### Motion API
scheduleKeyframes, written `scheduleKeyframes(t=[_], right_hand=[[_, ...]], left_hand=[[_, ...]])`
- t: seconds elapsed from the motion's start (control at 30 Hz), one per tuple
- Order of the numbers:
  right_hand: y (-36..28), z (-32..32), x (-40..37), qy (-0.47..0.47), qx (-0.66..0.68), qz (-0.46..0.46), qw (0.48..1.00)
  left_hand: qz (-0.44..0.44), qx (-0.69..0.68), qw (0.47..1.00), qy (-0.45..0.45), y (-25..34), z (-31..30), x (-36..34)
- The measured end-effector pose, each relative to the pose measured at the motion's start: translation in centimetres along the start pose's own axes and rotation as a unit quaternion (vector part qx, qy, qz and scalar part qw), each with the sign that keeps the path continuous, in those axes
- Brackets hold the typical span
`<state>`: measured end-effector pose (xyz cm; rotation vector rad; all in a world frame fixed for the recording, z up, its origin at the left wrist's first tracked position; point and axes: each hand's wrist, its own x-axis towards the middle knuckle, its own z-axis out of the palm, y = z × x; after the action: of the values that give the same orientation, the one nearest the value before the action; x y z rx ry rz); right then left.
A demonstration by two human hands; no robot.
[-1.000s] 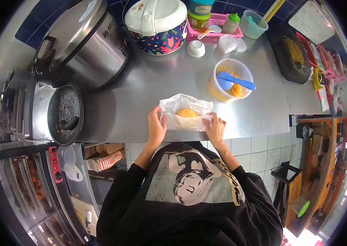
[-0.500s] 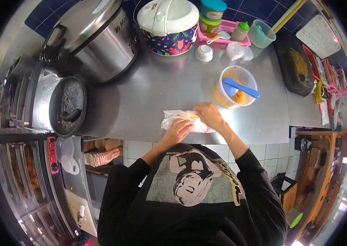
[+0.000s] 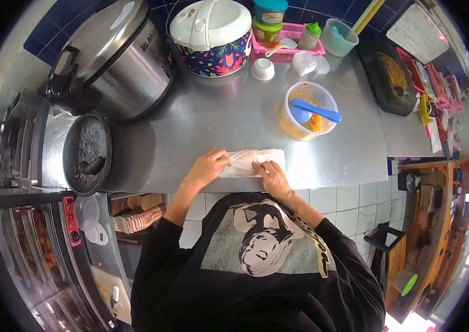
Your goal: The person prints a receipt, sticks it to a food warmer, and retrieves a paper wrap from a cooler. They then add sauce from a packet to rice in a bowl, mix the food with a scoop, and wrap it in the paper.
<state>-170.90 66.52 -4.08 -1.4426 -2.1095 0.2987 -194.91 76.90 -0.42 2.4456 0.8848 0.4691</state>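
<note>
A white paper packet (image 3: 245, 161), folded over, lies near the front edge of the steel counter (image 3: 190, 122). At its left end my left hand (image 3: 210, 167) pinches the paper. My right hand (image 3: 273, 178) has its fingers bent on the front side of the packet, right of its middle. What is inside the packet is hidden. Behind and to the right stands a clear tub (image 3: 291, 123) with orange-yellow food in it and a blue spoon (image 3: 323, 112) resting across its rim.
A large steel cooker (image 3: 129, 72) and a stone mortar (image 3: 93, 146) stand left. Farther back are a patterned rice container (image 3: 215, 55), a small white bowl (image 3: 262, 69) and a pink basket (image 3: 314, 48). A black pan (image 3: 384, 77) sits at right.
The paper now covers the food that showed before. My left hand has moved left to the packet's end, and my right hand has come down to its front side. The view has shifted slightly.
</note>
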Motion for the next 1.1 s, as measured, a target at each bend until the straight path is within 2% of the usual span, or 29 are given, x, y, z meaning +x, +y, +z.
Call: scheduleKeyframes(t=[0.03, 0.13, 0.23, 0.33, 0.43, 0.5, 0.53, 0.63, 0.73, 0.8, 0.83, 0.9, 0.93, 1.03, 1.1], right_hand=[[0.0, 0.1, -0.2, -0.010, 0.004, -0.002, 1.000], [-0.3, 0.0, -0.2, -0.004, -0.004, 0.011, 1.000], [-0.9, -0.7, 0.1, 0.017, 0.074, 0.057, 0.996], [-0.4, -0.4, 0.5, 0.078, 0.188, 0.128, 0.971], [1.0, 0.7, 1.1, 0.135, 0.207, 0.250, 0.936], [1.8, 0.9, 1.5, 0.137, 0.212, 0.312, 0.916], [2.3, 1.2, 1.4, 0.127, 0.187, 0.308, 0.924], [3.4, 1.8, 1.6, 0.094, 0.126, 0.293, 0.943], [3.3, 1.4, 1.4, 0.064, 0.080, 0.296, 0.950], [2.7, 1.0, 1.6, 0.050, 0.030, 0.310, 0.949], [2.6, 0.8, 1.8, 0.059, -0.003, 0.285, 0.957], [2.8, 0.4, 2.0, 0.076, -0.069, 0.236, 0.966], [2.9, 0.1, 2.2, 0.042, -0.050, 0.234, 0.970], [3.8, -0.4, 2.9, -0.031, 0.029, 0.234, 0.971], [5.0, 0.4, 2.8, -0.042, 0.112, 0.248, 0.961]], left_hand=[[-0.056, -0.048, 0.993, -0.089, 0.6, -1.3, -0.4], [-0.134, -0.009, 0.969, -0.206, 2.8, -4.4, -0.7], [-0.009, -0.021, 0.998, 0.059, 5.5, -2.3, 0.9], [-0.046, -0.007, 0.998, 0.046, 4.9, 2.4, 2.2], [-0.165, 0.010, 0.985, -0.048, 3.7, 3.7, 2.5], [-0.146, 0.023, 0.985, -0.084, 2.7, 3.5, 2.1], [-0.138, 0.028, 0.985, -0.103, 2.2, 3.3, 1.6], [-0.053, -0.018, 0.995, -0.079, 1.2, 2.6, 0.8], [-0.034, -0.001, 0.989, -0.144, 0.0, 1.2, -0.8], [0.041, 0.002, 0.993, -0.114, -0.3, 1.1, -0.9], [0.077, 0.004, 0.992, -0.098, -0.4, 1.0, -1.1], [-0.010, -0.045, 0.992, -0.113, -0.2, 1.3, -0.4], [-0.054, -0.071, 0.989, -0.121, 0.0, 1.7, -0.1], [-0.184, -0.032, 0.981, -0.046, -2.4, 5.8, 0.9], [-0.172, 0.016, 0.985, 0.017, -1.1, 6.1, 1.2]])
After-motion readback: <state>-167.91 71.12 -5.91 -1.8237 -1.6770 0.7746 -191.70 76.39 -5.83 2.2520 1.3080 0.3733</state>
